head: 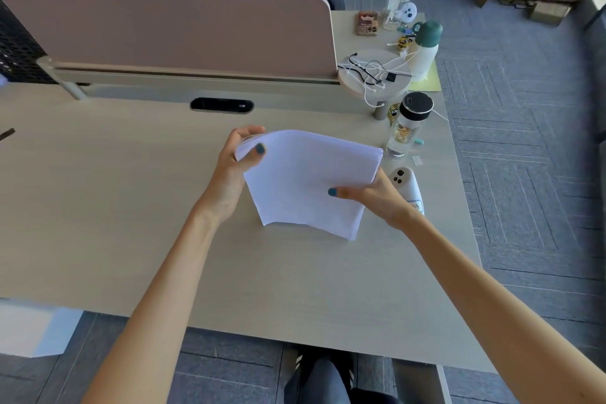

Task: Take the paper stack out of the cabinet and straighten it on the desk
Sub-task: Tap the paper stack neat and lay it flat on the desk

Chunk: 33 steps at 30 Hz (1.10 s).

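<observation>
A white paper stack (308, 177) is held over the middle of the light wood desk (114, 213), tilted, with its lower edge touching or just above the desktop. My left hand (234, 174) grips the stack's upper left corner, thumb on top. On the stack's right edge my right hand (377, 197) holds it, thumb pressed on the top sheet. The sheets bow slightly between the two hands. No cabinet shows in this view.
A clear bottle with a black cap (408, 123) and a white phone (408, 187) sit just right of the stack. Behind stand a pink divider panel (170, 33), a round shelf with cables (373, 75) and a green-capped flask (426, 46). A person sits beyond the divider.
</observation>
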Each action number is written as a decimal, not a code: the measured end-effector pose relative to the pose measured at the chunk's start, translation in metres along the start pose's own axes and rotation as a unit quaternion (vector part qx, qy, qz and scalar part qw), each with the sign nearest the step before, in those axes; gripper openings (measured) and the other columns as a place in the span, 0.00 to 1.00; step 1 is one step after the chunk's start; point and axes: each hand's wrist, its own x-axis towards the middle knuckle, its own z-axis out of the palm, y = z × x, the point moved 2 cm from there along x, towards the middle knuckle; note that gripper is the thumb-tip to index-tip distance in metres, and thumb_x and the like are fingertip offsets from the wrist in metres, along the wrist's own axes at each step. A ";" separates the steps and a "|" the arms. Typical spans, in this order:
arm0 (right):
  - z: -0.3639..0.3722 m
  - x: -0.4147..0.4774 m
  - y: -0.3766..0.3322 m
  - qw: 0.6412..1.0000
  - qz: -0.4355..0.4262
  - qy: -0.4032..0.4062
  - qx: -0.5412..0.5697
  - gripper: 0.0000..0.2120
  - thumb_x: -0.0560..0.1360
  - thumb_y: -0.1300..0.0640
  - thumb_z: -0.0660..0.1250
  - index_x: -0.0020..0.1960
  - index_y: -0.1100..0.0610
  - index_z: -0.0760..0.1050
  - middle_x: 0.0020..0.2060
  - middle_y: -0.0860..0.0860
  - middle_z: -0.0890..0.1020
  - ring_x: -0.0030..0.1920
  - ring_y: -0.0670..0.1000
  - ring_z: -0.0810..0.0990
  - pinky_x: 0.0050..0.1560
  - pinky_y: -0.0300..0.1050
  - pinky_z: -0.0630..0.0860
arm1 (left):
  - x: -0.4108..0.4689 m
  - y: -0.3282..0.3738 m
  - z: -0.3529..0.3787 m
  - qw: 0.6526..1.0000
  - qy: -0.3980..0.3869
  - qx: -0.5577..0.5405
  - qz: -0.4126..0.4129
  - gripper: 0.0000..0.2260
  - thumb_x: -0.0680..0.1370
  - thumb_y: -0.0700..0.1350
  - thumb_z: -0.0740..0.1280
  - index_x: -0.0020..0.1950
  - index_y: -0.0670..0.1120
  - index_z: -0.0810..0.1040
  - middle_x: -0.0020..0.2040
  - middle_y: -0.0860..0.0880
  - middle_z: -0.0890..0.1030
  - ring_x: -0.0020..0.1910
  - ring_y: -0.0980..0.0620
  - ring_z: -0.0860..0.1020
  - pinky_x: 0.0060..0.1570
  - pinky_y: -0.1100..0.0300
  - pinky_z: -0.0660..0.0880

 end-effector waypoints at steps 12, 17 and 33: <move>-0.003 0.015 0.028 0.999 0.000 -0.004 0.054 0.17 0.69 0.67 0.73 0.55 0.55 0.78 0.53 0.58 0.83 0.52 0.51 0.82 0.50 0.43 0.81 | 0.017 -0.026 -0.007 0.975 -0.158 0.113 -0.109 0.30 0.66 0.46 0.75 0.67 0.50 0.74 0.63 0.52 0.81 0.63 0.54 0.79 0.60 0.57 0.73; 0.009 0.037 0.021 0.997 0.009 -0.014 0.069 0.13 0.68 0.64 0.73 0.50 0.54 0.79 0.49 0.54 0.82 0.48 0.50 0.81 0.51 0.44 0.80 | 0.036 -0.026 -0.023 0.977 -0.142 0.103 -0.122 0.21 0.77 0.42 0.70 0.69 0.51 0.73 0.63 0.53 0.81 0.63 0.56 0.79 0.60 0.56 0.75; 0.045 0.137 0.090 0.965 0.221 0.125 0.073 0.12 0.73 0.59 0.69 0.53 0.65 0.79 0.51 0.60 0.84 0.50 0.59 0.83 0.56 0.56 0.78 | 0.153 -0.104 -0.074 0.939 -0.132 0.083 -0.308 0.07 0.76 0.44 0.71 0.52 0.53 0.79 0.50 0.56 0.83 0.55 0.52 0.81 0.46 0.62 0.76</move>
